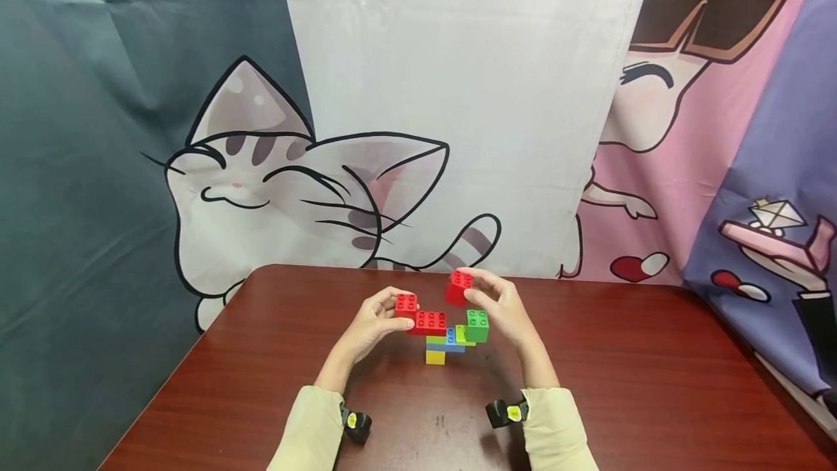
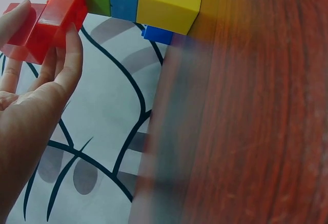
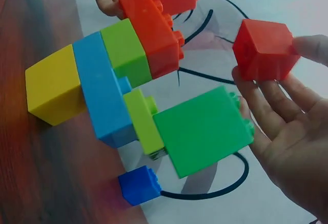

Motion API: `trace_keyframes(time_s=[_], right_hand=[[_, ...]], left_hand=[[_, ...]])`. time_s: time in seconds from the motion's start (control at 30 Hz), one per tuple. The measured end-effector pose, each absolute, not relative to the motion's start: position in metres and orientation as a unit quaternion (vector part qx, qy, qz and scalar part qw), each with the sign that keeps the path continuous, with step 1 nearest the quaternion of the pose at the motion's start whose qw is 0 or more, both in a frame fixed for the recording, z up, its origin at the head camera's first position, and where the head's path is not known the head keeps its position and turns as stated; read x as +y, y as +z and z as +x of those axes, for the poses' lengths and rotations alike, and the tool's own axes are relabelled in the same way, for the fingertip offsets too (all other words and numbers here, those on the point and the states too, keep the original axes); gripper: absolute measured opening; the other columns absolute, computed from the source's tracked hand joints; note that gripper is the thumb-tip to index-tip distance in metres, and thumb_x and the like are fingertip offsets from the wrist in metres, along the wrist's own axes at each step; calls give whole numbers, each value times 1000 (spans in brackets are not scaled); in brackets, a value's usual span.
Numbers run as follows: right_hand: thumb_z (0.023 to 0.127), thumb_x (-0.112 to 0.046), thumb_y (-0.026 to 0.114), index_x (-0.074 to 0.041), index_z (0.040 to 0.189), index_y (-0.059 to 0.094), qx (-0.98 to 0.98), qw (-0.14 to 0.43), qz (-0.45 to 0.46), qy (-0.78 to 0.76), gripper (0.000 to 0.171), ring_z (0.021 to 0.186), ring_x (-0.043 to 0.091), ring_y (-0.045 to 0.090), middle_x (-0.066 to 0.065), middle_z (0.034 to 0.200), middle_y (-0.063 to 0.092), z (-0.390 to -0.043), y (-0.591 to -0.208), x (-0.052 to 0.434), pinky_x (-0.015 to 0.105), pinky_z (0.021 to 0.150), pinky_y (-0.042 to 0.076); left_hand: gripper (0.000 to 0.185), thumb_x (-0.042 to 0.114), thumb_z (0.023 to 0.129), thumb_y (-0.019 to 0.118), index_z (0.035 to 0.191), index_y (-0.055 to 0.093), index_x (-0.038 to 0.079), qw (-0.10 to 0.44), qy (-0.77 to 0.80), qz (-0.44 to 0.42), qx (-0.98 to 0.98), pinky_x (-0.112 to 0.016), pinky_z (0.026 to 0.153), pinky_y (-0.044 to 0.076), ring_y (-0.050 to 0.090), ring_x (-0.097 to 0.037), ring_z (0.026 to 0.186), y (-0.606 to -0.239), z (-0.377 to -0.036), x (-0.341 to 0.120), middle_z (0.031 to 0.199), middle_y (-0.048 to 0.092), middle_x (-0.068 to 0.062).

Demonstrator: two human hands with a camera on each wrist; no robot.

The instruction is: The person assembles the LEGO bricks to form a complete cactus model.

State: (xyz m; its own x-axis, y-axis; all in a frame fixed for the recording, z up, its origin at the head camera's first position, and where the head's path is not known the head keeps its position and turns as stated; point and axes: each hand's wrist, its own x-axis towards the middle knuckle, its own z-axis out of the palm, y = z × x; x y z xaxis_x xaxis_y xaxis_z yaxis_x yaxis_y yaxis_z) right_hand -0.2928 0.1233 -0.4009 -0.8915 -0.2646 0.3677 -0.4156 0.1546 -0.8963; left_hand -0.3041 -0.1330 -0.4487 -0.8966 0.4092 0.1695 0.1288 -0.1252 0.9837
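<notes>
A cartoon-cat fabric backdrop (image 1: 314,187) hangs behind the dark reddish wooden table (image 1: 654,384), on which stands a small tower of plastic building bricks (image 1: 445,336): a yellow base brick (image 1: 435,357), then blue and light-green layers, with a dark-green square brick (image 1: 477,325) jutting out on the right side. The left hand (image 1: 374,322) grips the red bricks at the tower's top left (image 1: 418,315) with curled fingers. The right hand (image 1: 500,304) pinches a loose red square brick (image 1: 460,288) just above the tower, apart from it; a small blue brick (image 3: 139,185) sits by the tower's far side.
</notes>
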Motion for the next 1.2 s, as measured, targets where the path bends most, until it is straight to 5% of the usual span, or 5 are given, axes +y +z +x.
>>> trace_keyframes(time_s=[0.23, 0.6, 0.93, 1.2], right_hand=[[93, -10, 62, 0, 129, 59, -772, 44, 253, 581, 37, 92, 0, 66, 25, 115, 66, -290, -397, 119, 19, 84, 54], [92, -14, 65, -5, 134, 57, -839, 36, 262, 476, 44, 113, 34, 64, 17, 125, 65, -289, -402, 107, 36, 88, 58], [91, -13, 66, -10, 135, 57, -855, 24, 231, 465, 45, 117, 31, 62, 11, 129, 64, -285, -402, 105, 41, 90, 57], [92, -18, 65, -15, 134, 59, -860, 19, 235, 453, 43, 116, 28, 59, 10, 132, 63, -285, -404, 103, 45, 90, 56]], left_hand=[[51, 2, 84, 69, 129, 47, -6, 99, 722, 206, 653, -25, 85, 57, 66, -11, 96, -449, -304, -133, 113, 64, -9], [50, 4, 85, 69, 130, 47, -4, 97, 717, 201, 660, -25, 85, 57, 66, -10, 95, -449, -303, -135, 114, 63, -7], [50, 4, 85, 69, 129, 48, -3, 97, 719, 206, 657, -26, 85, 58, 67, -10, 96, -450, -304, -134, 126, 54, -34], [49, 5, 85, 69, 129, 48, -4, 100, 722, 214, 650, -26, 86, 57, 67, -9, 97, -450, -304, -134, 110, 66, 4]])
